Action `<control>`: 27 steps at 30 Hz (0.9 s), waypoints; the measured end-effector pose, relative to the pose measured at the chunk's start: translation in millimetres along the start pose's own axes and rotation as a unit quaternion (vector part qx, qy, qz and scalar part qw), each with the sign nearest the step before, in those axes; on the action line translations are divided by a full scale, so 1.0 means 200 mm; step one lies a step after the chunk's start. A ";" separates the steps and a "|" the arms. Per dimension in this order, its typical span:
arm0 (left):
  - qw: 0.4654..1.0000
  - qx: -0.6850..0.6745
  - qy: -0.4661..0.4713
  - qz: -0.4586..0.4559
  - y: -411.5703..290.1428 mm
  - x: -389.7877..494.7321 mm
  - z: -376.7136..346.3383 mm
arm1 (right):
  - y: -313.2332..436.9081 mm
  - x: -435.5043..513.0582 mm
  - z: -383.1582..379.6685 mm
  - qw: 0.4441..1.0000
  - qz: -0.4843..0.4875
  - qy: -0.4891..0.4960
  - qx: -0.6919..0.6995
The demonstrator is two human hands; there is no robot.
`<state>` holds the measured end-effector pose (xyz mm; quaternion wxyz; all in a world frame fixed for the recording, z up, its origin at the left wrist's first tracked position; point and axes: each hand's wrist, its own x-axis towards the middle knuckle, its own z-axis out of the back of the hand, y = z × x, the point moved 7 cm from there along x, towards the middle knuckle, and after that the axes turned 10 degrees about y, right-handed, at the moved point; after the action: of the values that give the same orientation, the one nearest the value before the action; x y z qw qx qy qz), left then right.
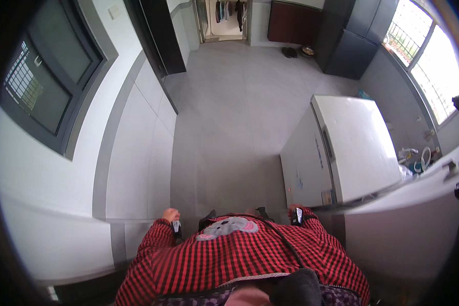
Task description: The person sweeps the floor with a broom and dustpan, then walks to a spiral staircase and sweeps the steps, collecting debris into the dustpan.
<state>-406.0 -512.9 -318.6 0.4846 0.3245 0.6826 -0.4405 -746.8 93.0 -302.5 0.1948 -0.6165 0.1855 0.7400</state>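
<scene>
My left hand hangs low beside my body, close to the white wall, with its fingers curled. Just behind it, a dark band with a white tag sits at the cuff of the red and black checked sleeve. On the other side, my right hand is mostly hidden by the sleeve and a similar tagged band; it is near the white chest freezer. Nothing can be made out in either hand. Between them is the front of the checked garment, with a grey animal face on it.
Grey tiled floor runs ahead to a doorway with hanging clothes. Dark shoes and a bowl lie near a dark refrigerator. A dark cabinet and a wall edge stand at left; windows are on both sides.
</scene>
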 end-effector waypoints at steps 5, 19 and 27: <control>0.801 0.575 0.105 -0.129 0.33 -0.15 -0.04 | 0.72 -0.06 -0.16 0.993 0.116 0.017 -0.031; 0.999 -0.022 -0.040 0.025 0.03 0.05 0.19 | 0.24 -0.13 0.15 0.975 -0.025 -0.034 0.217; 0.986 0.110 -0.042 -0.114 -0.81 0.08 -0.05 | -0.28 -0.29 0.05 0.967 -0.103 -0.044 0.231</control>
<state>-556.1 -567.7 -286.6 0.4210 0.2765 0.6416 -0.5785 -715.9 142.8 -245.4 0.4144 -0.5378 0.2781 0.6795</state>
